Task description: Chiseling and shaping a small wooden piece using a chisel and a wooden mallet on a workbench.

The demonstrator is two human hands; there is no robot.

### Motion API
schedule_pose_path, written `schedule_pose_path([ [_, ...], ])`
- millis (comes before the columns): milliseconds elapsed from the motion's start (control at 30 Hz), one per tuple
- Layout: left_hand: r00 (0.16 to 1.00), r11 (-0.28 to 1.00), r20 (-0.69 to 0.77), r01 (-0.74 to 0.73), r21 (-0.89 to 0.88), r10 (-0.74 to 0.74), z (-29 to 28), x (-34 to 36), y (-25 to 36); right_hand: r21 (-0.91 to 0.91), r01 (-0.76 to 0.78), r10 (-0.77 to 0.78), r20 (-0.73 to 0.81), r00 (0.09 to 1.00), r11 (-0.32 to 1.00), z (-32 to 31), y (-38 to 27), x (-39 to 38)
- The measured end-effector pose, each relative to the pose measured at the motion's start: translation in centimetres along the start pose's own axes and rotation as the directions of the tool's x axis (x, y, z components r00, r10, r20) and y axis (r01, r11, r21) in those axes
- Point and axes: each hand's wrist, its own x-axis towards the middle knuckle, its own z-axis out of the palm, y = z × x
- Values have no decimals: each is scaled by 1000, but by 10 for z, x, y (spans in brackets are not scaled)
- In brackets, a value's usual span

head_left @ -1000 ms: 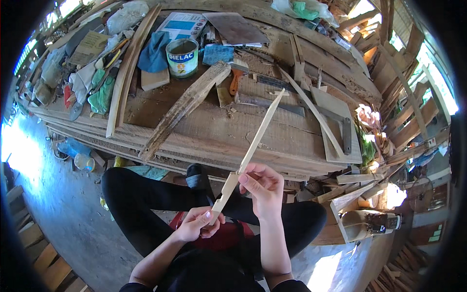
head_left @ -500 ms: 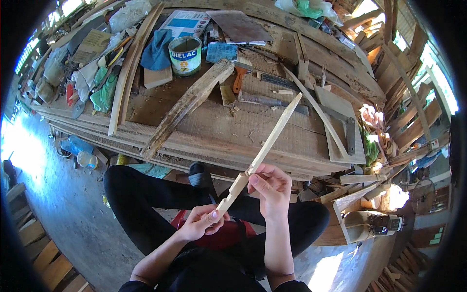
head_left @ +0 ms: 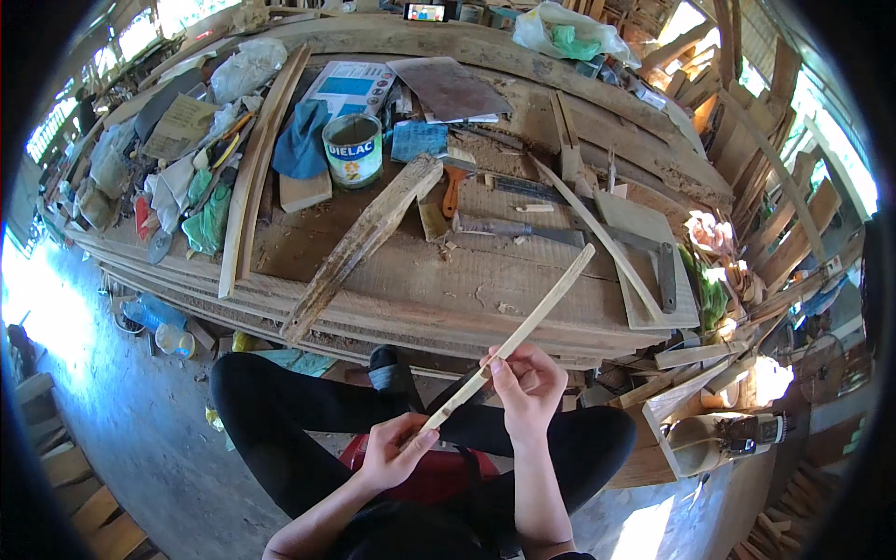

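Note:
I sit cross-legged in black trousers in front of a low wooden workbench (head_left: 392, 308). Both hands hold one long thin wooden strip (head_left: 541, 303) that slants up to the right over the bench edge. My left hand (head_left: 392, 455) grips its lower end near my lap. My right hand (head_left: 527, 387) pinches it a little higher, fingers wrapped around the strip. The strip's upper end hangs free above the bench.
On the bench lie a thick rough plank (head_left: 359, 247), a tin can (head_left: 353, 149), a brush with an orange handle (head_left: 453, 182), a metal square (head_left: 653, 257), thin wooden slats, cloths and papers. A plastic bottle (head_left: 173, 341) lies on the concrete floor at left. Wood offcuts pile at right.
The strip has swung slightly, its top end leaning further right and lower. Both hands keep their hold and have shifted only a little.

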Motion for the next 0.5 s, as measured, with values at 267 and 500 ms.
schedule_pose_path([
  [267, 1000, 1000, 12, -14, 14, 13, 3, -2, 0, 114, -76, 71, 46, 996, 991, -4, -4, 5],
  [500, 985, 971, 34, -172, 168, 169, 7, -1, -3, 75, -97, 100, -35, 994, 992, -12, 7, 6],
])
